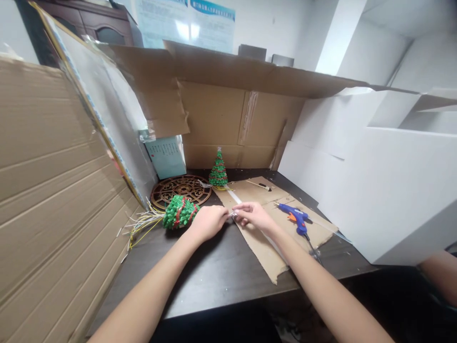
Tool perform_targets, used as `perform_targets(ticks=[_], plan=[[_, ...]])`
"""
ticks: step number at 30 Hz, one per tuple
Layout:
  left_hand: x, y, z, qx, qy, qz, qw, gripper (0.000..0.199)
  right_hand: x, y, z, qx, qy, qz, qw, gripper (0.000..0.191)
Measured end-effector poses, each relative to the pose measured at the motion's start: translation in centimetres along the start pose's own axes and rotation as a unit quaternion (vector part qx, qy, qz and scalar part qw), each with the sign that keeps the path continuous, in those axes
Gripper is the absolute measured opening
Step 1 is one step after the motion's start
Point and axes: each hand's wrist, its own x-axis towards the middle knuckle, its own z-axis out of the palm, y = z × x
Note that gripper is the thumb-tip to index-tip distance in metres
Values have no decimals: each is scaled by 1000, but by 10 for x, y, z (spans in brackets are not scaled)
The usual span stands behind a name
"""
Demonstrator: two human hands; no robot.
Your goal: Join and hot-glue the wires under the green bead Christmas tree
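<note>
Near the middle of the table, my right hand (pixel 254 216) pinches a small silvery piece (pixel 233 215) over the left edge of a cardboard sheet. My left hand (pixel 211 221) is closed at the tip of a green beaded tree (pixel 178 212) lying on its side, and its fingertips meet the silvery piece. White and yellow wires (pixel 144 221) fan out from the base of this tree to the left. A second green tree (pixel 218 170) with red garlands and a silvery top stands upright behind my hands.
A blue glue gun (pixel 295 216) and a small brush (pixel 264 186) lie on the cardboard sheet (pixel 262 257). A round carved trivet (pixel 157 193) is at the back left. Cardboard walls (pixel 214 112) and white panels (pixel 392 190) enclose the dark table (pixel 200 281).
</note>
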Motion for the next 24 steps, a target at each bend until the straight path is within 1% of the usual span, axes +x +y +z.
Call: perform_targets(ticks=[7,12,18,24], plan=[[-2,-2,-6,-16,4,3,1000,18,0,0,1,-9,9,5,1000,46],[-4,-3,-8,-11,5,3,1000,20,0,-1,3,-21,8,2,1000,48],[-6,-4,-4,-12,16,7,1000,19,-3,-5,3,-31,0,5,999,52],[-8,-4,0,-11,27,8,1000,21,-4,-3,4,-34,-5,-3,999,55]])
